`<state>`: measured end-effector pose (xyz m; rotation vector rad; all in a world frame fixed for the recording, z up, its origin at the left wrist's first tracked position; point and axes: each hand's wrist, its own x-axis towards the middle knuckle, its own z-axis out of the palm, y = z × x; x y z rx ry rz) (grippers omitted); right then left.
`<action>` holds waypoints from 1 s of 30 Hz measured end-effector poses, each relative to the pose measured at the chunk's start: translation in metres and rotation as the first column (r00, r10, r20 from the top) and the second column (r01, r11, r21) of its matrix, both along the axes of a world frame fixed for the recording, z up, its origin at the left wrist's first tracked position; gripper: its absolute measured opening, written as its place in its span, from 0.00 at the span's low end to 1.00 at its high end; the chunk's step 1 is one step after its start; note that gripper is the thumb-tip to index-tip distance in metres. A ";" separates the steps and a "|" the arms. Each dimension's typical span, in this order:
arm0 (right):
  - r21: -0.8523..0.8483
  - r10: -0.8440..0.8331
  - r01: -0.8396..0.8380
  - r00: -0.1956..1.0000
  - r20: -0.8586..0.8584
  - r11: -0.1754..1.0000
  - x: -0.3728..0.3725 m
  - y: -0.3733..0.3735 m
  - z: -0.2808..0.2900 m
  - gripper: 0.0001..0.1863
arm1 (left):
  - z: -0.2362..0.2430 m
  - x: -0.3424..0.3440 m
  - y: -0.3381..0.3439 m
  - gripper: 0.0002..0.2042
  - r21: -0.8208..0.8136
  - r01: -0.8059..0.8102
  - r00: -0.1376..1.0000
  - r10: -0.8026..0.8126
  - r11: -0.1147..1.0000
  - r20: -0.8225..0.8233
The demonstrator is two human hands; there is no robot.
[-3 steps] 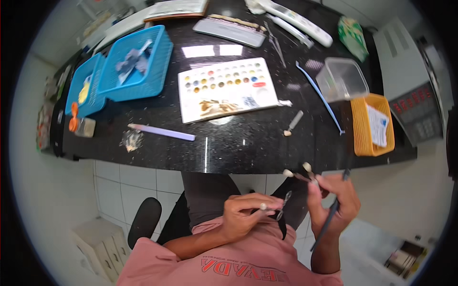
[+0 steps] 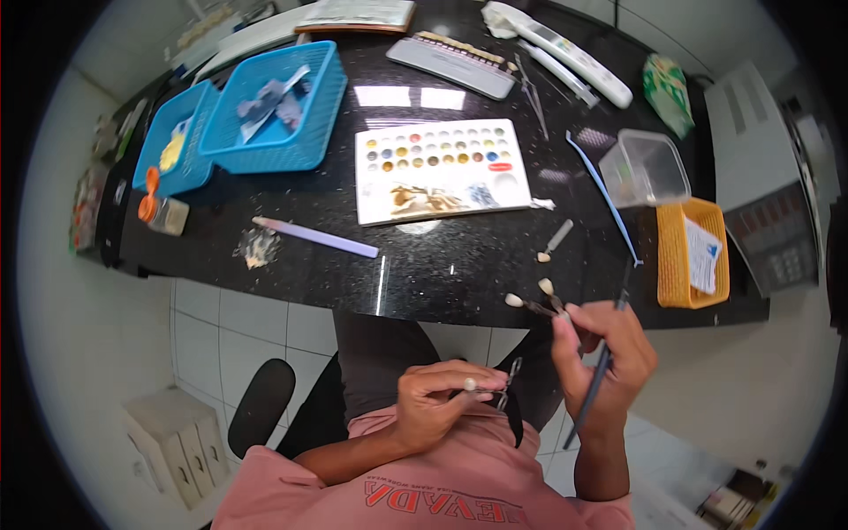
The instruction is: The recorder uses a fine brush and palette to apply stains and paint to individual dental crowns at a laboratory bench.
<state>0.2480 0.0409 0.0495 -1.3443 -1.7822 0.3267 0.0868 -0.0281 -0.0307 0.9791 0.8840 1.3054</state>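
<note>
Near my lap, my left hand (image 2: 430,402) is closed around a slim metal forceps (image 2: 511,382) with looped handles. A small white tooth-like piece (image 2: 470,384) shows at its other end. My right hand (image 2: 609,358), close to the table's front edge, pinches two shade tabs by their dark stems: one pale tooth-shaped tip (image 2: 514,300) and a yellower one (image 2: 546,286). A dark thin brush (image 2: 589,397) lies across the same hand, between its fingers. On the table beyond stands a white palette (image 2: 442,172) of small coloured wells, with brown and bluish smears.
Another tab (image 2: 555,241) lies near the right hand, left of a blue stick tool (image 2: 605,196). Right are a clear box (image 2: 645,168) and a yellow basket (image 2: 673,256). Left are a lilac stick (image 2: 327,238), an orange-capped jar (image 2: 163,212) and blue baskets (image 2: 269,159). A shade guide (image 2: 450,66) lies behind.
The table's things appear shifted rightward in the picture, while both hands have moved slightly left. Each hand keeps its hold.
</note>
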 end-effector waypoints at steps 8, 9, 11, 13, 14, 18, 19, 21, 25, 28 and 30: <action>-0.044 0.185 -0.188 0.981 -0.064 0.981 -0.036 0.023 -0.008 0.08 | 0.020 -0.032 -0.006 0.07 0.026 -0.294 0.947 0.295 0.955 -0.124; -0.051 0.183 -0.188 0.979 -0.087 0.981 -0.038 0.024 -0.010 0.08 | 0.022 -0.034 -0.003 0.07 0.024 -0.313 0.940 0.313 0.949 -0.138; -0.056 0.221 -0.227 0.970 -0.097 0.972 -0.039 0.027 -0.014 0.09 | 0.026 -0.037 0.001 0.08 0.044 -0.356 0.919 0.358 0.934 -0.167; -0.069 0.239 -0.243 0.969 -0.061 0.968 -0.041 0.029 -0.015 0.09 | 0.028 -0.039 0.004 0.08 0.056 -0.389 0.899 0.392 0.919 -0.193; -0.076 0.246 -0.251 0.967 -0.066 0.965 -0.040 0.030 -0.016 0.09 | 0.028 -0.040 0.006 0.09 0.055 -0.386 0.894 0.388 0.921 -0.222; -0.114 0.248 -0.253 0.967 -0.058 0.961 -0.039 0.034 -0.017 0.10 | 0.026 -0.038 0.013 0.09 0.017 -0.395 0.875 0.382 0.918 -0.298; -0.124 0.242 -0.248 0.968 -0.062 0.961 -0.039 0.034 -0.017 0.10 | 0.026 -0.037 0.014 0.09 0.006 -0.398 0.874 0.381 0.917 -0.302; -0.155 0.245 -0.253 0.967 -0.066 0.955 -0.038 0.034 -0.018 0.10 | 0.025 -0.037 0.015 0.08 -0.020 -0.408 0.872 0.383 0.913 -0.305; -0.210 0.247 -0.256 0.967 -0.068 0.944 -0.038 0.036 -0.018 0.10 | 0.026 -0.040 0.016 0.09 -0.054 -0.397 0.873 0.359 0.916 -0.330; -0.251 0.249 -0.255 0.967 -0.055 0.934 -0.039 0.036 -0.012 0.09 | 0.025 -0.042 0.016 0.09 -0.088 -0.387 0.893 0.349 0.918 -0.285; -0.261 0.265 -0.269 0.963 -0.051 0.927 -0.039 0.036 -0.010 0.10 | 0.025 -0.044 0.016 0.09 -0.168 -0.327 0.934 0.292 0.930 -0.203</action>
